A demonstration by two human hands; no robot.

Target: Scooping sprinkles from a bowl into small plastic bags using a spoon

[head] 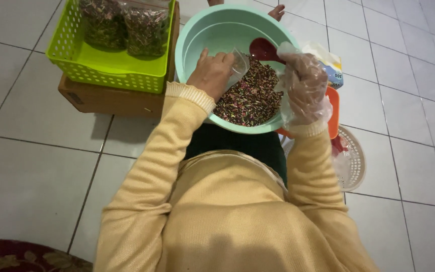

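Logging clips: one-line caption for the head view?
Left hand holds a small clear bag over a mint basin of dark mixed bits; gloved right hand grips a red scoop.

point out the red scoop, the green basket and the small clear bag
red scoop (263, 49), head view, on its bowl
green basket (107, 64), head view, on its bare floor
small clear bag (239, 64), head view, on its open mouth

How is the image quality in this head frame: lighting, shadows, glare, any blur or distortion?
Head view: soft, even indoor light; faint shadows on the floor tiles beside the cardboard box. Mild sheen on the clear glove of the right hand and the small clear bag in the left hand. Wide-angle lens bends the tile lines near the edges. The mix in the teal bowl is slightly soft.
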